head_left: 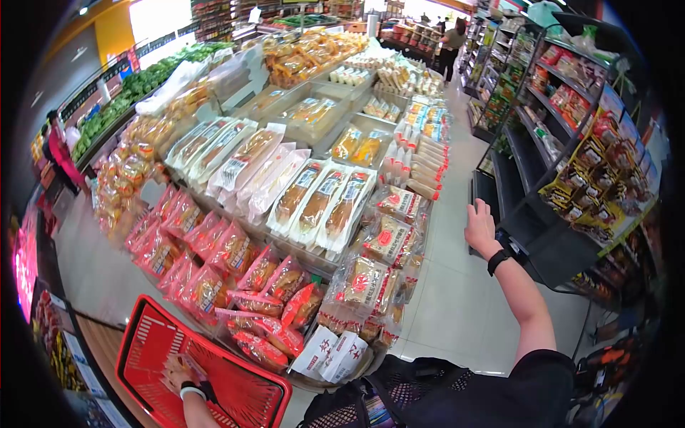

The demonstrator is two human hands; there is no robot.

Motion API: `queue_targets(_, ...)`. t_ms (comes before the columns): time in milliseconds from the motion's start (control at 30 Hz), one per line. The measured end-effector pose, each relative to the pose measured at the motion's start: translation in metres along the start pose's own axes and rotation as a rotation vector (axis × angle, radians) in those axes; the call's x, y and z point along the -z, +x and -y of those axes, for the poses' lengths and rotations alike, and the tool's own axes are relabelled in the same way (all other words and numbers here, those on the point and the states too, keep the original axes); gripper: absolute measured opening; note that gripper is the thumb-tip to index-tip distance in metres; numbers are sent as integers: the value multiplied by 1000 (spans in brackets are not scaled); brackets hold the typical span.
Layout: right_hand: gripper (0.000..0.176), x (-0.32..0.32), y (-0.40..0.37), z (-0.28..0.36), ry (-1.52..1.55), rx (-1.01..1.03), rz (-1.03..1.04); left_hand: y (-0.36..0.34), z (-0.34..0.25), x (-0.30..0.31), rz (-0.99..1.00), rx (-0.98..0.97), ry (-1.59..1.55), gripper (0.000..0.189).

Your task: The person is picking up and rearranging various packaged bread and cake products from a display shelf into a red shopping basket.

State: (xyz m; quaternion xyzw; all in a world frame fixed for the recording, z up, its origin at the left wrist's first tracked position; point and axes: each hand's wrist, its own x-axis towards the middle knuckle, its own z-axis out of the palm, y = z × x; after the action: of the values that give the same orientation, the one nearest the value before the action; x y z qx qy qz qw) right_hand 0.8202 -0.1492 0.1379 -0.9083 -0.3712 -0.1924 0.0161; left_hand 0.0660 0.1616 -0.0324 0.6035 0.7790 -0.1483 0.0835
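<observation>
My left hand (pixel 180 374) is low at the bottom left, closed on the handle of a red shopping basket (pixel 153 341), with a white band on the wrist. The basket looks empty. My right hand (pixel 479 227) is raised over the aisle floor with its fingers apart, holding nothing; a black watch sits on that wrist. It hovers to the right of a bakery display table (pixel 335 267) stacked with bagged bread loaves (pixel 319 203) and red-wrapped pastries (pixel 214 260).
Black snack shelves (pixel 571 164) line the right side of the tiled aisle (pixel 457 299). A produce shelf with greens (pixel 135 85) runs along the far left. One person (pixel 452 44) stands far down the aisle, another (pixel 61 153) at the left.
</observation>
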Motion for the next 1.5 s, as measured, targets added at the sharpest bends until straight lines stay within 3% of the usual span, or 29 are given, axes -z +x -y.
queue_targets(67,51,3,-6,1,29,18,13,4,4,-12,-30,-248,384,47)
queue_targets(200,51,16,-6,22,105,29,40,76,37,-91,-183,-312,749,47)
queue_targets(267,52,19,5,44,240,122,-28,91,56,-115,-542,-403,643,47)
queue_targets(300,52,21,9,57,247,122,-27,74,49,-99,-305,-323,193,47)
queue_targets(333,51,25,11,70,305,168,-77,63,46,-89,-123,-181,-480,47)
queue_targets(367,50,34,13,84,352,216,-126,31,29,-56,-74,21,-919,48)
queue_targets(400,50,40,12,100,427,245,-142,71,55,-83,167,173,-1366,47)
queue_targets(433,49,48,10,118,501,274,-157,63,59,-74,161,173,-1365,47)
queue_targets(500,47,81,-5,158,732,373,-110,21,71,-29,587,139,-1888,36)
queue_targets(533,46,91,-13,176,821,491,-93,-31,54,29,657,101,-1789,33)
queue_targets(600,45,117,-34,210,987,677,-11,-74,44,62,347,-98,-1743,37)
queue_targets(767,54,145,-92,280,1406,995,324,-207,-82,171,178,-521,-1728,57)
queue_targets(833,60,151,-102,292,1467,974,289,-245,-149,184,112,-618,-1803,64)
queue_targets(867,67,153,-103,290,1515,959,262,-268,-171,199,250,-562,-1704,67)
queue_targets(933,74,150,-102,280,1476,859,236,-280,-210,184,211,-759,-1631,74)
queue_targets(967,81,150,-100,273,1431,769,228,-298,-230,187,302,-753,-1723,76)
queue_targets(1000,93,147,-96,265,1449,719,315,-310,-245,189,313,-761,-1697,79)
queue_targets(1067,97,142,-89,249,1477,642,375,-322,-264,187,324,-781,-1672,83)
queue_targets(1133,107,140,-85,236,1490,479,450,-324,-277,176,170,-1144,-1436,92)
queue_targets(1167,107,136,-84,232,1493,471,446,-326,-283,177,174,-1149,-1429,92)
queue_targets(1267,99,120,-80,222,1696,305,577,-328,-295,180,434,-1071,-1384,99)
queue_targets(1367,95,113,-73,209,1863,247,737,-332,-295,181,497,-987,-1342,100)
queue_targets(1433,88,109,-65,198,1867,211,748,-340,-301,182,537,-1039,-1408,97)
queue_targets(1500,88,105,-54,189,2068,241,960,-350,-311,181,565,-665,-1774,90)
